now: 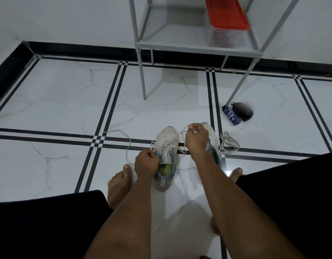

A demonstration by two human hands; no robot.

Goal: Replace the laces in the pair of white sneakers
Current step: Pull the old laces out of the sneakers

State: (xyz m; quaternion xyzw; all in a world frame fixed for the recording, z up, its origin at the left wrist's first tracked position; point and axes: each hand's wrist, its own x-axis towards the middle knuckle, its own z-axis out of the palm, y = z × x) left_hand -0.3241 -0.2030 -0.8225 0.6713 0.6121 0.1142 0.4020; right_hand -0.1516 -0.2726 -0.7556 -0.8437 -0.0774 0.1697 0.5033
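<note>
- I'm looking down at the floor (58, 101), and the left sneaker (166, 157) sits upright between the bare feet, toe pointing away, tongue pulled up.
- My left hand (146, 162) is curled tight at the sneaker's collar, pinching what looks like the lace (166, 144) at the upper eyelets; the dim light makes it hard to tell lace from tongue edge.
- My right hand (197, 137) is raised over the toes, fingers (194, 127) pinched on the other run of that lace, drawn taut.
- The right sneaker (212, 139) is mostly hidden behind that hand, just beside the first.
- A loose lace (229, 144) lies coiled on the floor to its right.
- Handling, as I judge it: the lace is soft, flat and limp, so grip near the tip where it's stiffer, not mid-run.
- The sneaker is light and will slide on glossy tile, so I'd brace it at the collar while pulling.
</note>
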